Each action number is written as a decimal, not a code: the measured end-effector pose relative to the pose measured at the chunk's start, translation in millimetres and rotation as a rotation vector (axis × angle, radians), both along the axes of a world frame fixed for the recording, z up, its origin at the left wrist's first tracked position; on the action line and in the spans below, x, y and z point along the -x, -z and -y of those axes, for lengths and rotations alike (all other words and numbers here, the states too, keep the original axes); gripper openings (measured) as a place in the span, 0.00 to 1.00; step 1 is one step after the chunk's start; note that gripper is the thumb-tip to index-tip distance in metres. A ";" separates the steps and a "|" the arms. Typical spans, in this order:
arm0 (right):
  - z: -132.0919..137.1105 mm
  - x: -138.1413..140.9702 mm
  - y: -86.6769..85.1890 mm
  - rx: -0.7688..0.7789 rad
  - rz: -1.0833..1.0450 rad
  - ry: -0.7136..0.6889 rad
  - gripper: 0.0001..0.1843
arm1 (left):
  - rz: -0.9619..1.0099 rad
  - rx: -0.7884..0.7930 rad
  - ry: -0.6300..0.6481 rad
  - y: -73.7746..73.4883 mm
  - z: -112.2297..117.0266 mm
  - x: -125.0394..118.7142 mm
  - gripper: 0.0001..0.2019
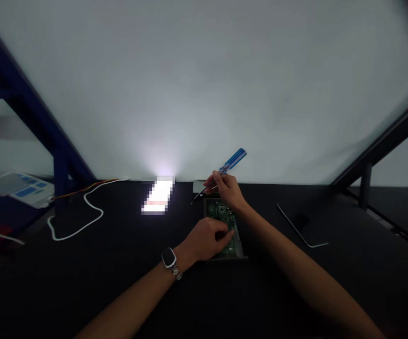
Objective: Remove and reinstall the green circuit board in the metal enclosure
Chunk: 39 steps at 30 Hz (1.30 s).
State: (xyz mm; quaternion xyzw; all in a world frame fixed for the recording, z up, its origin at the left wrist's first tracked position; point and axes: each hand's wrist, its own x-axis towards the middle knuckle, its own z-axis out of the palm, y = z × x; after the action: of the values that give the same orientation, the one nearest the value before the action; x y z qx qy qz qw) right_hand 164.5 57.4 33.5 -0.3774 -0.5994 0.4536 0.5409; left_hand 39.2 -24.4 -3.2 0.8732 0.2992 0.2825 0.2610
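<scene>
A screwdriver (235, 158) with a clear blue handle is in my right hand (228, 188), held between thumb and fingers. Its thin shaft slants down to the left, and the tip is in the air at the left of a metal tray (240, 247). Inside that tray lies a green circuit board (221, 212). My left hand (207, 239) rests over the board's lower part, fingers curled and thumb close to the index finger. Whatever may be between those fingertips is too small or hidden to make out. A watch (169, 258) is on my left wrist.
A bright pixelated rectangle (159, 195) lies left of the tray. Further left run a white cable (94, 207) and a pale box with blue patches (20, 188). A thin L-shaped metal edge (294, 226) lies on the dark table at right. Behind stands a pale wall (204, 94).
</scene>
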 end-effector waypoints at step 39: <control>25.5 -32.4 31.3 0.140 -0.339 0.097 0.19 | 0.218 -0.069 -0.493 11.9 -64.9 46.5 0.05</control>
State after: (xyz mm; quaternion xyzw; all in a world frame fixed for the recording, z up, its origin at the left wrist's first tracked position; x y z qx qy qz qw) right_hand 196.8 31.9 2.2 -0.3607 -0.4477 0.5245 0.6280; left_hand -7.2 40.4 -15.1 0.7468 0.4631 0.4400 0.1851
